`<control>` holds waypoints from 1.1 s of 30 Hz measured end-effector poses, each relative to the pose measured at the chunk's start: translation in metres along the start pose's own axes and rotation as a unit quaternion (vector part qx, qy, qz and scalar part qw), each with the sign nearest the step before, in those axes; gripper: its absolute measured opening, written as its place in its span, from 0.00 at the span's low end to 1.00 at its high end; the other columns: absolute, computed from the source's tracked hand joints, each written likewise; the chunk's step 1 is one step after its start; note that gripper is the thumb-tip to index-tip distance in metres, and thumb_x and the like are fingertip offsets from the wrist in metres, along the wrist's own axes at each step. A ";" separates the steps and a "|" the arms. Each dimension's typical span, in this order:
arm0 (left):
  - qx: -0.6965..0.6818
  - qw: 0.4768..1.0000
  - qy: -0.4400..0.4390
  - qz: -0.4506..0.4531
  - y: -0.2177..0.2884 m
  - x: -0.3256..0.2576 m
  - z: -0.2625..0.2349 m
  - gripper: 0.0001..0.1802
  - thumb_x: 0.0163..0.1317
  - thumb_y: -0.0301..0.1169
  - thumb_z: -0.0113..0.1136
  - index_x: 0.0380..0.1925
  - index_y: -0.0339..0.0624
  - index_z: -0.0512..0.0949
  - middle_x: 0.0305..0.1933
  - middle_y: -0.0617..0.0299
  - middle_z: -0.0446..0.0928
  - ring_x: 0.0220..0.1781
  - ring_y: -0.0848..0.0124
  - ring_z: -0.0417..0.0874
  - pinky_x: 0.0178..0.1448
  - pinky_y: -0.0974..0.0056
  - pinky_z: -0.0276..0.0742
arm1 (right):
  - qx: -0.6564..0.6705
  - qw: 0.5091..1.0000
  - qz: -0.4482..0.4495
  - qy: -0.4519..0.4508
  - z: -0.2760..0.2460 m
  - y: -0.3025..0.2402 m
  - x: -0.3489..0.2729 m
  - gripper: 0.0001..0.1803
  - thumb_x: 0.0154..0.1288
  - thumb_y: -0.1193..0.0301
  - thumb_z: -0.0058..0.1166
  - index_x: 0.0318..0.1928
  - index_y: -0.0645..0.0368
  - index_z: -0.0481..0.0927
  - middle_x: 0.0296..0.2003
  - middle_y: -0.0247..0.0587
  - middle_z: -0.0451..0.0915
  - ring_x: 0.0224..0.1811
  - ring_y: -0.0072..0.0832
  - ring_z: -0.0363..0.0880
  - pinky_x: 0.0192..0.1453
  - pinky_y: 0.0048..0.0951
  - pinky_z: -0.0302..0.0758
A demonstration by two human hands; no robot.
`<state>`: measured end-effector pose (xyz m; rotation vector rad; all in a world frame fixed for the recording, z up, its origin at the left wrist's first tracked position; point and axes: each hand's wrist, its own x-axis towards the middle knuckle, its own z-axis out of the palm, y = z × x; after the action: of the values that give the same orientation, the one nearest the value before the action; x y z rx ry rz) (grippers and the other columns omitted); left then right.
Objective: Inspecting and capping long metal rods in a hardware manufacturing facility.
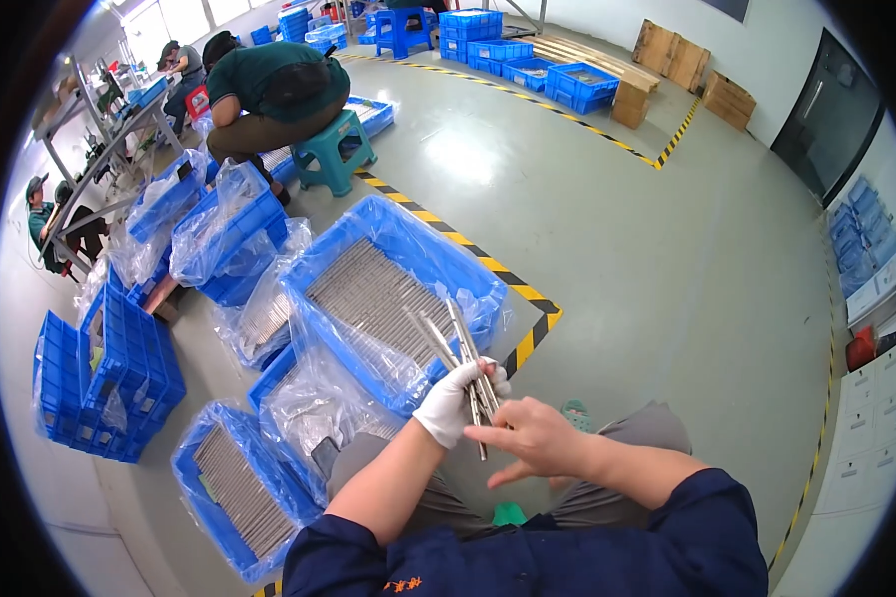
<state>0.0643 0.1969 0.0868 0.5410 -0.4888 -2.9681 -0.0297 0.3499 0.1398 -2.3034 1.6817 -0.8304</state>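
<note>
My left hand (446, 406), in a white glove, is closed around a small bunch of shiny metal rods (456, 340). They fan out a little at the top, and their lower ends poke out beneath the fist. Bare, my right hand (536, 438) is beside those lower ends with its fingers apart; whether a fingertip touches a rod is hard to tell. Just beyond the left hand stands a blue crate (476, 261) lined with clear plastic, and many similar rods (373, 294) lie in rows in it.
At the lower left, another lined blue crate (194, 468) contains rods. Stacked blue crates (119, 388) stand further left. A person (279, 85) bends forward on a green stool (336, 154) ahead. Yellow-black tape (508, 279) marks the floor, and white cabinets (866, 418) line the right wall.
</note>
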 end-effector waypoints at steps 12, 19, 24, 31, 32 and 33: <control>0.113 0.964 -0.103 -0.218 -0.077 -0.066 0.040 0.14 0.59 0.30 0.61 0.43 0.43 0.71 0.36 0.61 0.76 0.42 0.64 0.81 0.49 0.53 0.78 | 0.432 0.826 0.338 0.133 -0.057 0.027 0.016 0.15 0.70 0.62 0.44 0.47 0.57 0.78 0.25 0.25 0.64 0.28 0.15 0.61 0.32 0.19 0.61; 0.114 0.948 -0.124 -0.269 -0.126 -0.087 0.036 0.12 0.60 0.33 0.62 0.40 0.43 0.72 0.35 0.63 0.75 0.41 0.68 0.79 0.45 0.63 0.77 | 0.531 0.760 0.288 -0.241 -0.045 0.016 0.020 0.16 0.72 0.60 0.42 0.47 0.57 0.78 0.23 0.21 0.59 0.25 0.13 0.56 0.29 0.16 0.58; 0.152 0.953 -0.126 -0.229 -0.139 -0.098 0.037 0.11 0.63 0.38 0.59 0.38 0.44 0.73 0.28 0.68 0.69 0.34 0.72 0.74 0.46 0.64 0.74 | 0.560 0.731 0.255 -0.295 -0.037 0.007 0.008 0.16 0.72 0.60 0.42 0.45 0.58 0.77 0.23 0.21 0.61 0.24 0.12 0.57 0.28 0.15 0.57; 0.028 0.982 -0.150 -0.115 -0.113 -0.090 0.046 0.09 0.66 0.40 0.55 0.37 0.49 0.71 0.22 0.73 0.60 0.21 0.79 0.61 0.40 0.63 0.70 | 0.663 0.591 0.437 0.143 -0.043 0.018 -0.021 0.16 0.66 0.64 0.48 0.49 0.58 0.76 0.23 0.22 0.63 0.20 0.12 0.57 0.25 0.18 0.58; 0.050 0.982 -0.124 -0.134 -0.106 -0.086 0.047 0.09 0.66 0.40 0.54 0.37 0.49 0.71 0.22 0.74 0.60 0.21 0.79 0.61 0.40 0.64 0.69 | 0.647 0.602 0.464 0.064 -0.037 0.015 -0.023 0.17 0.67 0.61 0.49 0.50 0.58 0.76 0.23 0.23 0.63 0.23 0.14 0.60 0.28 0.18 0.62; 0.072 0.980 -0.097 -0.156 -0.100 -0.083 0.049 0.09 0.66 0.40 0.54 0.37 0.49 0.71 0.22 0.74 0.60 0.21 0.80 0.61 0.40 0.64 0.69 | 0.656 0.634 0.409 0.034 -0.029 0.010 -0.025 0.17 0.67 0.60 0.49 0.49 0.58 0.76 0.24 0.23 0.64 0.23 0.14 0.62 0.29 0.18 0.63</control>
<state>0.1213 0.3177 0.1246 0.3712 -0.6993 -3.3247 -0.0590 0.3749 0.1512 -0.4385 1.1178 -1.2192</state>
